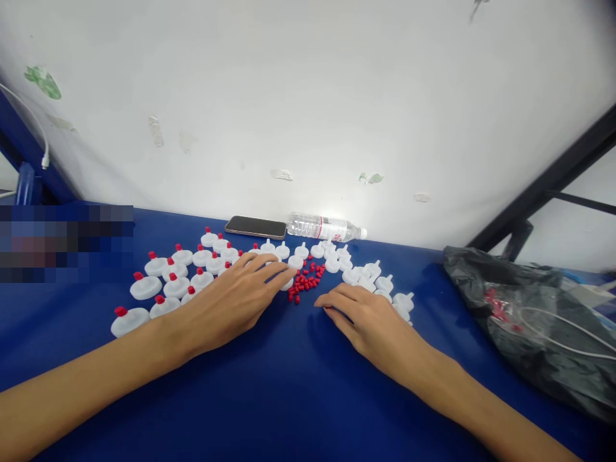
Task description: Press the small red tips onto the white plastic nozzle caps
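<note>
From my seat, the loose red caps [312,282] trail toward the counter [279,398]'s back edge, between my hands. Left hand [240,292] is nearer, over a white disc [289,285]; can't tell if it's gripping. Right hand [368,314]'s fingers look pinched on 1 cap [328,307].

On the blue table [289,398], red-capped white discs [145,289] lie left of small red caps [297,299], bare-spouted white discs [332,264] behind and right; farther back, a black rectangular phone [255,228] left of a clear plastic bottle [305,226].
</note>
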A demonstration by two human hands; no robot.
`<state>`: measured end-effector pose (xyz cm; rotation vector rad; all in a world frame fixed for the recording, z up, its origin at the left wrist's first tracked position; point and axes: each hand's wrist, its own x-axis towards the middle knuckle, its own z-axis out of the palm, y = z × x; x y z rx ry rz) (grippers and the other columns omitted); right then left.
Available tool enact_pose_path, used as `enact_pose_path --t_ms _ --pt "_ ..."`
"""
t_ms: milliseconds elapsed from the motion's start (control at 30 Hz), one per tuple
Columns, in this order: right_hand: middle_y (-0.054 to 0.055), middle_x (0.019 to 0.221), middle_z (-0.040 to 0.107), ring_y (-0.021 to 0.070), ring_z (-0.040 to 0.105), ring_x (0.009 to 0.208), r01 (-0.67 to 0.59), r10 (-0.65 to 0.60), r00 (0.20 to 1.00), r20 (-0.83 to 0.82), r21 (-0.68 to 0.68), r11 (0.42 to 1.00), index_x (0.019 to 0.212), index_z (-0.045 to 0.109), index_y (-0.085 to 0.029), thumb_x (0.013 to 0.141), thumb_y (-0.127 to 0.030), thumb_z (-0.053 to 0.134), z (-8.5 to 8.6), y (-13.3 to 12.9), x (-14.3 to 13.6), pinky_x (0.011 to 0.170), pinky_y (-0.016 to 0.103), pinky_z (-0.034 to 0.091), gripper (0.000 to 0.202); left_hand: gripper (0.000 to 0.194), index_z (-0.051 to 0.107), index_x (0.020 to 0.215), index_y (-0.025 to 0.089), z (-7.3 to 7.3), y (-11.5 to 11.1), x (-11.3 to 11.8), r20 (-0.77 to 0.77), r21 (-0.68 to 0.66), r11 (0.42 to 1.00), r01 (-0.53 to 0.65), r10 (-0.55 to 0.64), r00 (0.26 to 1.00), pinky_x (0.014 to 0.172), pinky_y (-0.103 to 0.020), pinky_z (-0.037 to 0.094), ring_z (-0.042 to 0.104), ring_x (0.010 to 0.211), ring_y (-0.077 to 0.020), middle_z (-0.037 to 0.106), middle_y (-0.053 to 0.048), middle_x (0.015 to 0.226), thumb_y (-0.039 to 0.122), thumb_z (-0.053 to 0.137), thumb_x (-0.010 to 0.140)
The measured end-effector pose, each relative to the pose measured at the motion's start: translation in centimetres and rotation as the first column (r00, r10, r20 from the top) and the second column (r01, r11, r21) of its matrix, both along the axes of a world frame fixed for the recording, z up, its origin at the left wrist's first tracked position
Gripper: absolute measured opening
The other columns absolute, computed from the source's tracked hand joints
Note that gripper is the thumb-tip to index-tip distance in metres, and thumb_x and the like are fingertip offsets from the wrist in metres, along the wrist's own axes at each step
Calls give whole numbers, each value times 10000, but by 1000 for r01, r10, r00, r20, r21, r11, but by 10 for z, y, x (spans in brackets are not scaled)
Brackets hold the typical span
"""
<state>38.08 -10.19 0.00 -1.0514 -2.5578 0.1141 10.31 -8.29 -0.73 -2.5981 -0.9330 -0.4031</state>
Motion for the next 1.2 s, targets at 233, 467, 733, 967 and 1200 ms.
enact_pose_path --t_ms 233,467,733,967,1200 --pt "66 1133 779 242 738 1026 -11 11 997 -76 -3 1000 1204 696 -239 1054 -155 560 3 -1 -1 900 402 597 220 273 669 1254 158 -1 -5 1 114 -59 996 -63 70 991 949 -481 482 605 1089 -308 684 -120 1107 238 487 1066" --pt "52 1093 760 202 744 899 4 -10 990 -141 -43 999 1169 706 -238 1041 -143 584 10 -5 -3 775 330 593 201 240 646 1229 194 -7 -6 -2 135 -103 994 -35 49 990 1043 -521 445 627 1091 -285 698 -87 1103 188 476 1060" --pt "20 999 788 175 756 870 -61 60 928 -368 11 998 1091 727 -244 976 -143 709 15 -13 -9 805 290 611 154 300 538 1346 170 4 -30 10 300 -26 998 59 -49 953 971 -409 545 642 1157 -258 634 -118 1273 152 495 1050" --pt "8 995 821 187 792 890 -102 87 872 -482 -5 995 1002 749 -259 990 -178 698 17 -22 -16 819 284 647 97 233 559 1240 148 8 -45 19 332 61 992 108 -122 935 715 -342 583 688 867 -223 684 -72 1034 127 509 1014" --pt "-4 989 834 178 805 874 -130 82 845 -528 -55 990 1007 772 -255 965 -157 727 16 -26 -17 823 263 650 116 219 552 1235 132 10 -45 19 298 66 990 121 -136 945 655 -339 565 643 828 -230 648 -69 977 136 517 1019"
